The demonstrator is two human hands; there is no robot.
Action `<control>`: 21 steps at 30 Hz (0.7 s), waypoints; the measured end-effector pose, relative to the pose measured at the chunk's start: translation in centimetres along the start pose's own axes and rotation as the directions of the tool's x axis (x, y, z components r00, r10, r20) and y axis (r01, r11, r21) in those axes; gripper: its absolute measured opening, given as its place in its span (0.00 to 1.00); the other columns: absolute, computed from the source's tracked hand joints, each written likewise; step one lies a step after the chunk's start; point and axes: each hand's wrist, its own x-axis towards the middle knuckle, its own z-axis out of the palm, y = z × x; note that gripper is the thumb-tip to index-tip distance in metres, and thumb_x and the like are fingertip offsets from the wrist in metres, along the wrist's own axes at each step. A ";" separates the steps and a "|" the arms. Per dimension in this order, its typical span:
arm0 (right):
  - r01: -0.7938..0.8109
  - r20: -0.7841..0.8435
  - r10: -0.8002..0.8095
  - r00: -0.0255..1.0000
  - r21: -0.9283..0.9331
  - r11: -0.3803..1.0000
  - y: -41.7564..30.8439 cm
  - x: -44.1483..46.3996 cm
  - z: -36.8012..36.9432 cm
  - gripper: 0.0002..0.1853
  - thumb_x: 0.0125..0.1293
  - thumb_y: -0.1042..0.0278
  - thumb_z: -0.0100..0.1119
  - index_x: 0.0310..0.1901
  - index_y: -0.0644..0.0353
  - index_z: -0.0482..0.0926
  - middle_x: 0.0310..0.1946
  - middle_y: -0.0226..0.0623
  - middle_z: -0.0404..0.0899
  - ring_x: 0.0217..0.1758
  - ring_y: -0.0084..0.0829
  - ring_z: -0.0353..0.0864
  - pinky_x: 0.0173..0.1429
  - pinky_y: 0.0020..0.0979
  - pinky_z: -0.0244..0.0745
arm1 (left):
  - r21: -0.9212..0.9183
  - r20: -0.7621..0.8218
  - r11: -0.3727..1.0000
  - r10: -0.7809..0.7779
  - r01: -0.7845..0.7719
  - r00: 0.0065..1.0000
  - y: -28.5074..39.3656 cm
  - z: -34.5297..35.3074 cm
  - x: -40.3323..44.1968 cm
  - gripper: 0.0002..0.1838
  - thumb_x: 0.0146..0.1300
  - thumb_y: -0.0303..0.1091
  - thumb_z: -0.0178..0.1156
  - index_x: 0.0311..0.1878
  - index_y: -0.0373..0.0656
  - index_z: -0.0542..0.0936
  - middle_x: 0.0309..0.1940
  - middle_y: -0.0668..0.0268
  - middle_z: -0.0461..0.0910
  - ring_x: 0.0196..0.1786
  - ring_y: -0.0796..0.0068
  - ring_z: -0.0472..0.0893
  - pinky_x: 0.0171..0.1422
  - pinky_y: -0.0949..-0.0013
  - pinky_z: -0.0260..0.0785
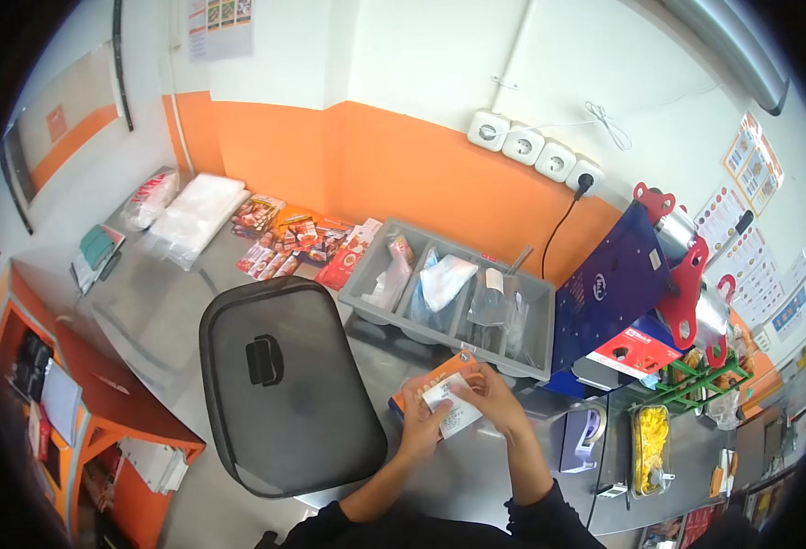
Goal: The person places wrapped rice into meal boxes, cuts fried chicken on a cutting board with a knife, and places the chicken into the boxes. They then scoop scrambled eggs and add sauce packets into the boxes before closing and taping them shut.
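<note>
My left hand (419,423) and my right hand (493,401) are close together at the counter's front edge. Between them is a white printed receipt (458,417), pinched by the fingers of both hands. Right behind the paper lies an orange box (443,370), partly covered by my hands and the receipt; whether my fingers touch it I cannot tell. To the left of my hands lies a large dark grey lidded case (298,416) with a black handle (263,360). Beyond my hands is a grey divided bin (355,291) holding plastic bags and wrapped items.
Flyers (298,236) and a stack of clear plastic bags (204,210) lie along the orange wall. A blue machine with red brackets (604,284) stands right, near a tape dispenser (586,437) and a tray of yellow packets (650,448). Orange shelving (101,384) is at left.
</note>
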 end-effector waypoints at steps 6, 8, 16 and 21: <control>0.043 -0.165 -0.045 0.985 -0.018 0.999 0.6 0.1 0.5 0.39 0.59 0.77 0.66 0.67 0.54 0.52 0.36 0.40 0.81 0.37 0.27 0.82 0.40 0.26 0.76 | 0.346 -0.083 0.892 0.339 -0.292 0.937 -1.2 -1.5 0.4 0.29 0.61 0.16 0.54 0.61 0.45 0.55 0.52 0.59 0.72 0.54 0.70 0.75 0.57 0.69 0.72; 0.020 -0.227 -0.065 0.972 -0.196 0.980 1.4 0.5 0.7 0.39 0.57 0.78 0.67 0.66 0.54 0.54 0.31 0.36 0.80 0.33 0.25 0.82 0.37 0.26 0.76 | 0.550 -0.091 0.767 0.449 -0.331 0.889 -0.7 -2.1 0.1 0.28 0.60 0.17 0.56 0.61 0.42 0.58 0.51 0.58 0.73 0.53 0.70 0.75 0.57 0.69 0.72; 0.045 -0.180 -0.093 0.979 -0.253 0.966 1.4 -0.2 0.8 0.39 0.54 0.74 0.70 0.64 0.54 0.58 0.25 0.34 0.79 0.27 0.25 0.81 0.35 0.26 0.74 | 0.958 0.268 -0.007 0.386 -0.288 0.883 3.0 -1.8 1.0 0.14 0.56 0.35 0.65 0.47 0.52 0.80 0.51 0.68 0.75 0.51 0.62 0.71 0.57 0.58 0.56; 0.049 -0.171 -0.182 0.968 -0.584 0.810 0.6 -1.1 0.8 0.31 0.53 0.70 0.70 0.60 0.53 0.69 0.33 0.37 0.77 0.34 0.31 0.79 0.39 0.31 0.74 | 0.942 0.333 -0.166 0.342 -0.292 0.879 2.4 -2.0 0.9 0.16 0.56 0.38 0.64 0.49 0.61 0.82 0.52 0.70 0.74 0.53 0.63 0.69 0.56 0.57 0.54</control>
